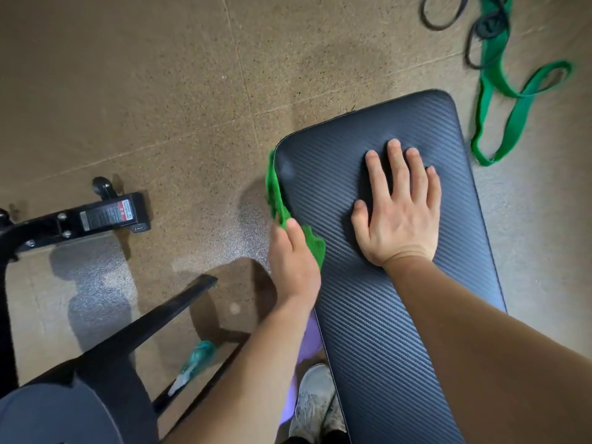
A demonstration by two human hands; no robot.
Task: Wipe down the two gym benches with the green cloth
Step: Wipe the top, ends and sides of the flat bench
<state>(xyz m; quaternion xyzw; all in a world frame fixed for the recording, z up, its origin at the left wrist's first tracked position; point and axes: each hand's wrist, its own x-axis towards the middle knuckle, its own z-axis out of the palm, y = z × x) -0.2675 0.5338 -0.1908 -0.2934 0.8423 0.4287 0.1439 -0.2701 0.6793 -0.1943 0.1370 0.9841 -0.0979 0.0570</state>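
**A:** Head view, looking straight down. The left hand [293, 261] grips the green cloth [277, 193], fingers curled around it, and presses it to the left side edge of the gym bench [368, 347].

**B:** And the right hand [400, 219]?

**A:** Flat on top of the pad, fingers spread wide, holding nothing. I'd say it's bracing.

**B:** How does the pad lie?

**A:** Its long axis runs from beside the person's shoe [317, 402] away to the rounded far end. The cloth trails along that same left edge, ahead of the left fingertips, reaching towards the far left corner.

**B:** So the next stroke?

**A:** My guess is it follows that edge lengthwise, away from the body. The left hand is the one on it; the right sits well inboard, apart from the cloth.

**B:** What about the other bench?

**A:** There's a black frame [105, 216] and a grey seat low on the left, probably that one. Neither hand is near it. A bluish spray bottle [195, 363] lies on the floor [144, 91] between the two, and green bands [512, 116] lie beyond the pad's far right corner.
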